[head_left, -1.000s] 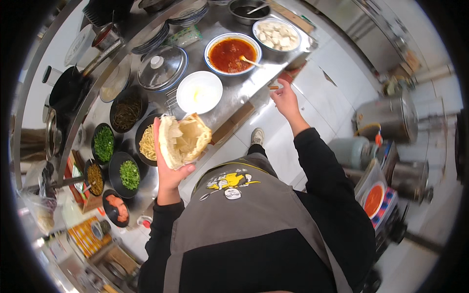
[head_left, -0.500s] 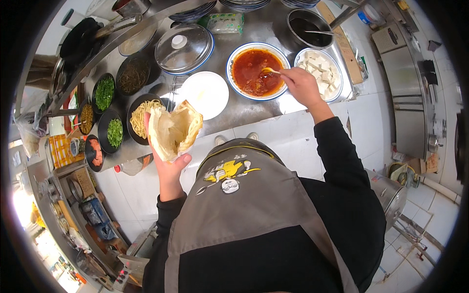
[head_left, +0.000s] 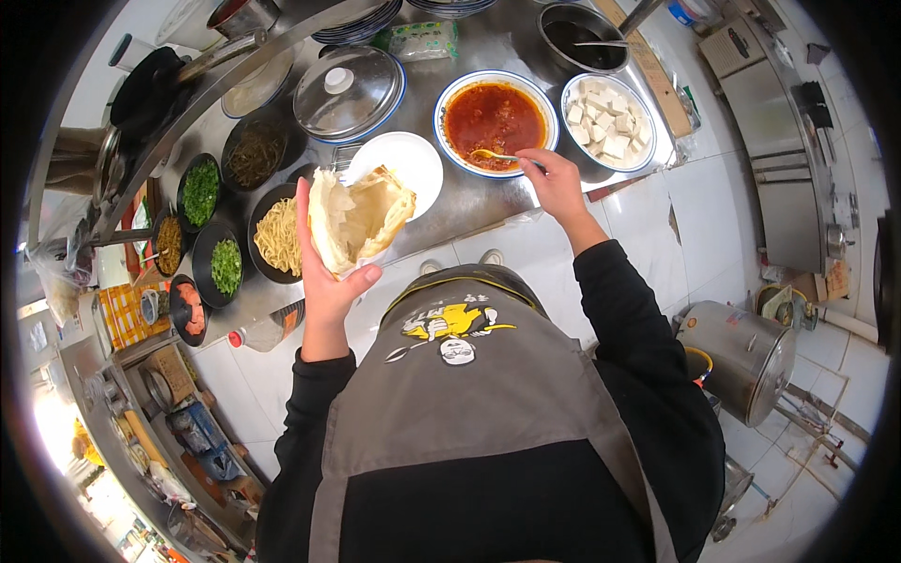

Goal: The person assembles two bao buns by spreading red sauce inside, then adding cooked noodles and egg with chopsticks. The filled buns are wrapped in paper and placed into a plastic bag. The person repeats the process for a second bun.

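Flatbread pocket: held at 10 o'clock of the view, the flatbread pocket (head_left: 330, 223) gapes toward the camera.
Left grip: the pocket is cradled by the left hand (head_left: 328, 298), fingers curved along its 9 o'clock side, thumb below; light, even pressure is best kept so the thin wall is not torn.
Spoon: its yellow head (head_left: 482, 153) is seen near 6 o'clock in the sauce bowl (head_left: 496, 124); how full it is cannot be told.
Right grip: the handle is pinched between thumb and fingers of the right hand (head_left: 556, 185), with no gap seen.
Levelling: the spoon is best kept flat, and drips shed against the rim.
Clearance: the white dish (head_left: 404, 167), at 11 o'clock between bowl and pocket, is best kept free of drips.
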`<state>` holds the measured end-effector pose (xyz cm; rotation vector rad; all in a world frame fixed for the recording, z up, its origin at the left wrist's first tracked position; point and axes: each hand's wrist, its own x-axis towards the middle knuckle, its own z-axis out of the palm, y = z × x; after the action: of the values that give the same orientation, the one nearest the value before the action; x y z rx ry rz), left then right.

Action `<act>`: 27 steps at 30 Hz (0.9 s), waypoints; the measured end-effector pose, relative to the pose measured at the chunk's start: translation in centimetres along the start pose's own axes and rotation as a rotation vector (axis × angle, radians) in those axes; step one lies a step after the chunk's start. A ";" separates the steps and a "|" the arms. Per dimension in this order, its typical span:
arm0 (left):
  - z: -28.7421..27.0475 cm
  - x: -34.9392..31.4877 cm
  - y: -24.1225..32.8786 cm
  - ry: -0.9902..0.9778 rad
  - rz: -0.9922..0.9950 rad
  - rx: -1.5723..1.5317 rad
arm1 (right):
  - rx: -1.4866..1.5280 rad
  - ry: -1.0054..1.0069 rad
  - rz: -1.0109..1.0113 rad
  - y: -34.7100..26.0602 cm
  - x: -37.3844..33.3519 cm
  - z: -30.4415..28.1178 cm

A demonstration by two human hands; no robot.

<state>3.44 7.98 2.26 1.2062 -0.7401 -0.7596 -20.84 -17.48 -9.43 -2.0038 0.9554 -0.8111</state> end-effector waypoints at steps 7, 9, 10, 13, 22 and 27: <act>-1.1 -0.7 -0.6 0.018 -0.001 0.035 | 0.194 0.015 0.247 1.5 -1.8 0.2; -0.6 -0.8 -0.8 0.029 0.003 0.023 | 0.315 0.034 0.377 1.9 -1.7 0.4; -0.3 -0.7 -1.0 0.055 0.008 0.034 | 0.390 0.046 0.458 2.0 -1.6 0.5; 1.3 -0.9 -1.5 0.110 -0.002 0.015 | 0.632 0.105 0.678 2.4 -0.9 0.8; 6.0 -1.1 -2.9 0.229 -0.021 0.022 | 0.800 0.061 0.727 3.0 1.7 0.1; 7.3 -1.3 -3.0 0.291 -0.032 0.027 | 0.699 -0.046 0.738 3.3 1.6 -0.7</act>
<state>-3.65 4.65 0.68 1.3214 -0.4930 -0.5858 -21.71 -20.44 -11.50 -0.9595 1.0837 -0.5571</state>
